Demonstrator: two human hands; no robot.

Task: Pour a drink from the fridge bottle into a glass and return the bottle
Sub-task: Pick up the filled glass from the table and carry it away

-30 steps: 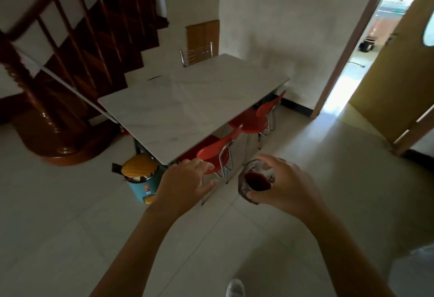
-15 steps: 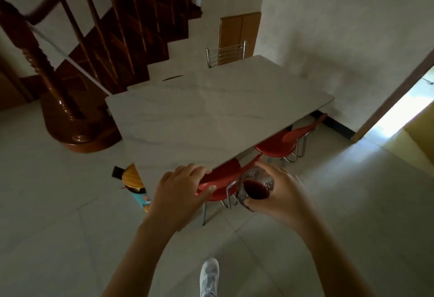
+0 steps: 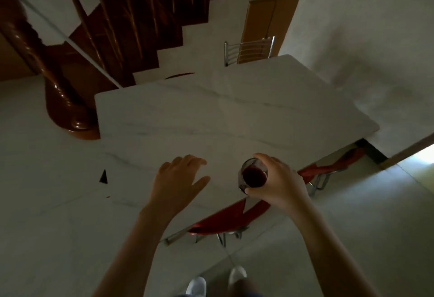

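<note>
The right hand point(image 3: 277, 181) is wrapped around a glass point(image 3: 253, 175), fingers curled over its far side and thumb along its near side, holding it upright over the near right part of the table point(image 3: 211, 118). The glass holds a dark red drink that fills much of it; whether its base touches the tabletop cannot be told from this angle. The left hand point(image 3: 178, 184) is empty, palm down with fingers spread and slightly bent, above the near edge of the table and just left of the glass, well clear of it.

The table has a pale marble-look top with faint grey veins. Under its near edge a red chair point(image 3: 225, 219) on metal legs is tucked in, and a second red chair point(image 3: 328, 167) shows under the right edge. At the far end a metal chair back point(image 3: 249, 50) with curved rails rises above the tabletop, in front of a low wooden door point(image 3: 267, 24) in the wall. To the far left runs a dark wooden staircase point(image 3: 131, 15) with turned balusters and a heavy newel post point(image 3: 58, 90). The person's white shoes point(image 3: 197, 285) stand on the pale tiled floor point(image 3: 47, 226) at the near edge of the view.
</note>
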